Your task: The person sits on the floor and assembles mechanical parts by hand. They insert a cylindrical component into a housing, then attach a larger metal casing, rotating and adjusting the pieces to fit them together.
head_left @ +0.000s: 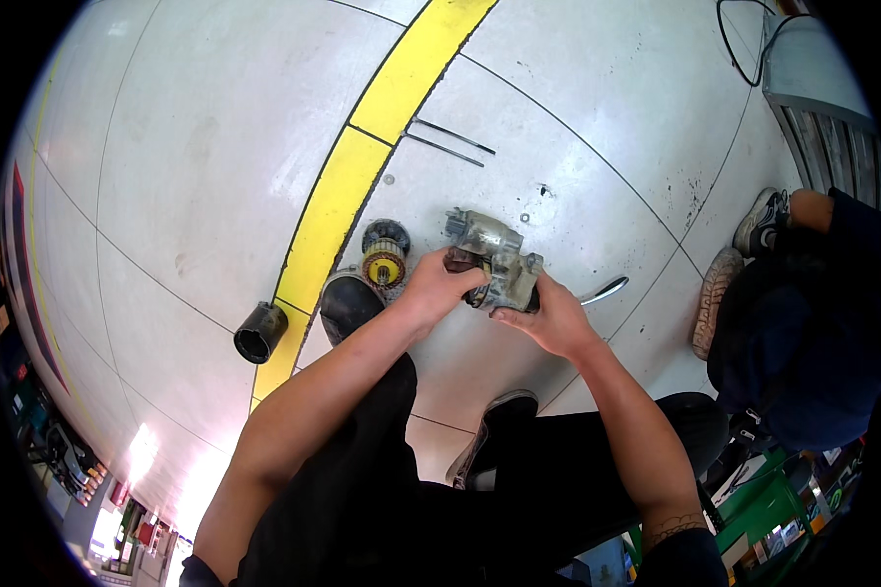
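Between my two hands is a worn grey metal starter motor body [509, 279], with a smaller cylinder [487, 233] along its far side. My left hand [440, 292] is closed around its left end, the thumb pressed near a dark opening. On the other end, my right hand [558, 318] grips the casting from the right, fingers partly hidden behind it. Just left of my left hand, an armature [385, 264] with a yellow face and copper-coloured ring stands on the floor beside a dark round part [386, 235]. A black hollow cylinder [260, 333] lies farther left.
Two long thin bolts [450, 147] lie beyond the starter, beside a yellow floor stripe [347, 166]. A shiny wrench-like tool [605, 291] rests right of my right hand. Another person [793, 323] crouches at the right, near a grey metal cabinet [822, 88]. My shoe [350, 308] is by the armature.
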A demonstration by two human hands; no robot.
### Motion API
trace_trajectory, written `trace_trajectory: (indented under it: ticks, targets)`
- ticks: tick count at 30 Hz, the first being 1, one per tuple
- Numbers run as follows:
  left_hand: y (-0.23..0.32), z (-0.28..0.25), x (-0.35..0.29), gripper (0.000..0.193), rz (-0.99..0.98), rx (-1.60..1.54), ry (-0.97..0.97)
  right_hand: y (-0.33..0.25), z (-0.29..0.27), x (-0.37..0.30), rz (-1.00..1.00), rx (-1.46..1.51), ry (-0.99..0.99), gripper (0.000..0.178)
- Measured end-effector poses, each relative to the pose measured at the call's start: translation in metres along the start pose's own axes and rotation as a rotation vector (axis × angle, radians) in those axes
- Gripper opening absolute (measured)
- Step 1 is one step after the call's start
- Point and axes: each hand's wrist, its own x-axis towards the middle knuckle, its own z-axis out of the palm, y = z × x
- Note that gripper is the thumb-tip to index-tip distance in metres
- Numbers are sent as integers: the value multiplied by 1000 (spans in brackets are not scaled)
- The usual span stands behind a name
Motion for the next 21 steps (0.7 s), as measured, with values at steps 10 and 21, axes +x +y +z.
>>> trace_trajectory:
  ticks: [10, 21]
  targets:
    - [4, 6, 1, 38, -8, -20, 37, 4, -3, 3, -35, 89, -23, 92]
    - [-14, -2, 2, 52, 122, 69, -24, 15, -2, 9, -61, 235, -73, 90]
